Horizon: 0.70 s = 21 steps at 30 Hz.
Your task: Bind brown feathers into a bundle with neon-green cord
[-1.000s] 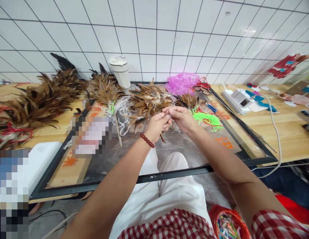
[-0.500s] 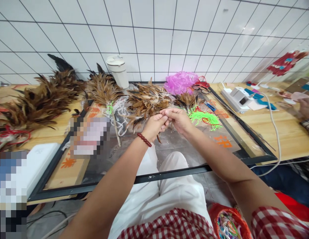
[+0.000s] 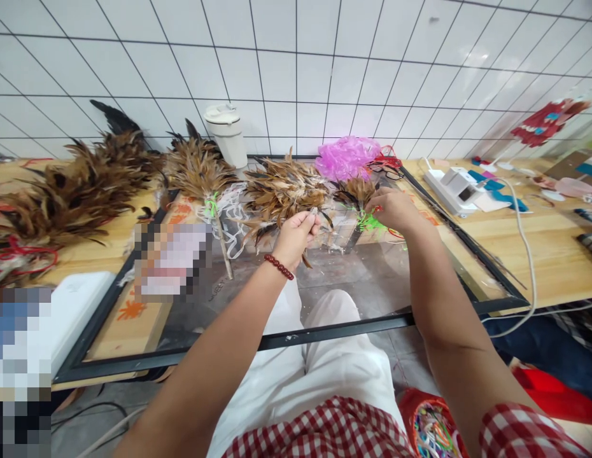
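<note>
My left hand (image 3: 297, 240), with a string of brown beads on its wrist, is closed in a pinch in front of the middle pile of brown feathers (image 3: 284, 191). A feather (image 3: 305, 259) pokes out below its fingers; the pinched part is hidden. To the right, my right hand (image 3: 395, 210) reaches down over bright green strings (image 3: 370, 221) beside a small feather bunch (image 3: 356, 191). Its fingertips are mostly hidden, so I cannot tell their grip. A feather duster (image 3: 198, 168) with green ties on its stick lies to the left.
A black-framed glass panel (image 3: 334, 327) lies on the wooden table. A white cup (image 3: 226, 137), pink plastic bag (image 3: 346, 158) and glasses (image 3: 386, 172) stand along the tiled wall. A power strip (image 3: 458, 191) with a cable is at right. Long feather dusters (image 3: 86, 191) lie left.
My right hand has parted from my left and moved right to the green strings, partly covering them. My left hand stays nearly in place, still pinched.
</note>
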Each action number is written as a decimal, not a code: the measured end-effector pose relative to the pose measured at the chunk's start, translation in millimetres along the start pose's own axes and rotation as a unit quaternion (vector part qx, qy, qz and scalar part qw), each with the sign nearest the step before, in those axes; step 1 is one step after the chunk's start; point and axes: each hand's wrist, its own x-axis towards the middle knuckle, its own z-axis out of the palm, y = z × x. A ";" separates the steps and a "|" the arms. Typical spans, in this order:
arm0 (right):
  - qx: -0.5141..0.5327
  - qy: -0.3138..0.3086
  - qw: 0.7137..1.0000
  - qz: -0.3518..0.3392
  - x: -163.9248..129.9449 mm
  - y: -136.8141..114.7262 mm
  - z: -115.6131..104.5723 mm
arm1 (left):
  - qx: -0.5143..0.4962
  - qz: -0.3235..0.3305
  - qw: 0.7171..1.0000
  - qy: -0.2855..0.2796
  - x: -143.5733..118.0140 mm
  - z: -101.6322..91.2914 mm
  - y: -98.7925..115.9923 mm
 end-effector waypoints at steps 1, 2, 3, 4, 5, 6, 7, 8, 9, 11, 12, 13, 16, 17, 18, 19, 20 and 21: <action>-0.010 -0.012 1.000 0.012 -0.6 -0.1 -2.0 | -0.002 0.001 1.000 0.001 0.5 -0.4 -0.2; -0.025 -0.028 0.999 0.028 -1.1 -0.4 -3.7 | -0.002 0.001 1.000 0.002 0.9 -0.8 -0.5; -0.041 -0.048 0.997 0.044 -1.5 -0.8 -4.6 | -0.002 -0.001 1.000 0.004 1.3 -1.1 -0.9; -0.053 -0.066 0.995 0.055 -1.7 -1.2 -4.8 | 0.000 -0.004 1.000 0.005 1.7 -1.4 -1.3; -0.062 -0.080 0.993 0.064 -1.8 -1.5 -4.5 | 0.002 -0.007 1.000 0.007 2.0 -1.7 -1.8; -0.067 -0.089 0.991 0.070 -1.7 -1.7 -3.9 | 0.005 -0.009 1.000 0.008 2.3 -1.9 -2.2; -0.067 -0.092 0.991 0.074 -1.6 -1.6 -3.4 | 0.006 -0.009 1.000 0.009 2.5 -2.1 -2.6; -0.060 -0.086 0.991 0.080 -1.4 -1.3 -3.3 | 0.005 -0.007 1.000 0.009 2.7 -2.3 -2.9; -0.048 -0.072 0.992 0.087 -1.2 -0.8 -4.0 | 0.004 -0.005 1.000 0.008 2.9 -2.5 -3.2; -0.014 -0.025 0.994 0.107 -1.2 0.6 -7.3 | -0.001 0.000 1.000 0.007 3.4 -2.8 -3.3; 0.008 0.005 0.993 0.120 -1.2 1.0 -9.5 | -0.002 0.001 1.000 0.007 3.6 -2.9 -3.3; 0.036 0.034 0.990 0.133 -1.2 1.1 -11.8 | -0.003 0.000 1.000 0.008 3.7 -2.9 -3.3; 0.163 0.094 0.969 0.158 0.4 -1.1 -16.2 | -0.008 -0.004 1.000 0.014 4.2 -2.8 -3.3; 0.210 0.106 0.960 0.154 1.4 -2.4 -16.6 | -0.010 -0.004 1.000 0.017 4.3 -2.9 -3.3; 0.250 0.120 0.950 0.145 2.5 -3.6 -16.4 | -0.011 -0.003 1.000 0.019 4.4 -3.0 -3.3; 0.279 0.137 0.941 0.134 3.5 -4.2 -15.9 | -0.013 -0.002 1.000 0.020 4.6 -3.1 -3.3; 0.292 0.161 0.934 0.127 4.3 -4.3 -15.4 | -0.014 -0.001 1.000 0.019 4.7 -3.3 -3.4; 0.291 0.188 0.929 0.127 4.5 -3.5 -15.1 | -0.014 -0.001 1.000 0.019 4.9 -3.6 -3.5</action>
